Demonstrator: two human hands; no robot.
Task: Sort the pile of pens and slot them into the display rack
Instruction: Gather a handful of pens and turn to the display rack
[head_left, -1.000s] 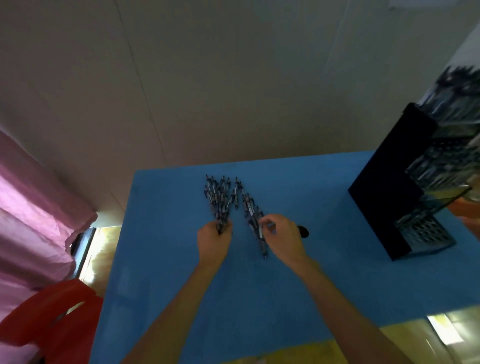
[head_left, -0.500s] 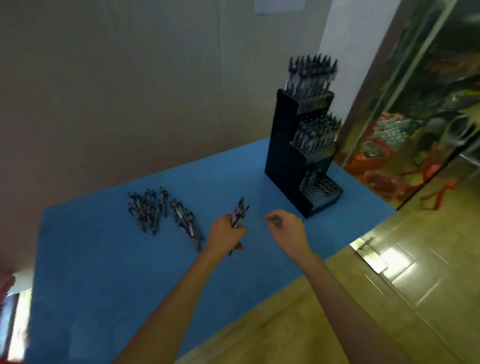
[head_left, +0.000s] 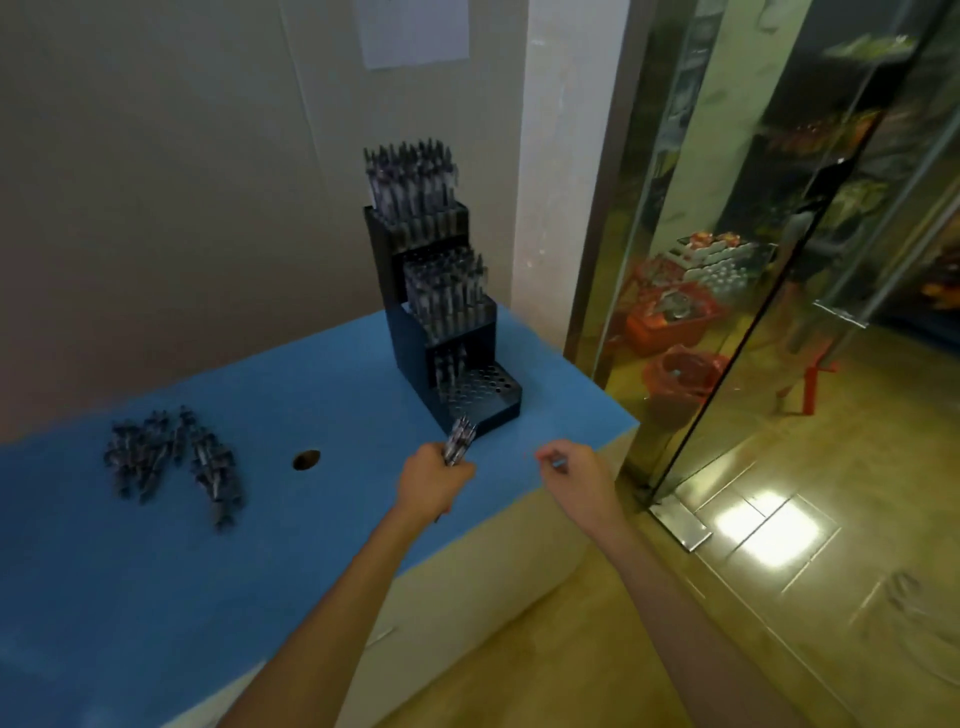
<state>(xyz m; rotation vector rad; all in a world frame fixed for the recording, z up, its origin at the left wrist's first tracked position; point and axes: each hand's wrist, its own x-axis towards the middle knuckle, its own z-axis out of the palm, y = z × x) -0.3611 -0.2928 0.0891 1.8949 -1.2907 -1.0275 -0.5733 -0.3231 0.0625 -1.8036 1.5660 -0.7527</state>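
Observation:
A black stepped display rack (head_left: 415, 340) stands on the blue table (head_left: 291, 395) at its far right end. Its top two tiers are packed with dark pens, and the lowest tier holds a few pens beside open holes. My left hand (head_left: 434, 483) grips a bundle of pens (head_left: 460, 440) just in front of the rack's lowest tier. My right hand (head_left: 576, 475) hovers over the table's right edge with curled fingers, pinching what looks like a single pen. A loose pile of pens (head_left: 171, 457) lies on the table at the left.
A round cable hole (head_left: 306, 459) sits in the tabletop between the pile and my hands. A glass door and metal frame (head_left: 675, 364) rise right of the table. A wall runs behind the table, with tiled floor below at the right.
My left hand lifted a bundle of pens off the pile and carried it right to the rack. My right hand left the pile and moved right too. The view swung toward the rack.

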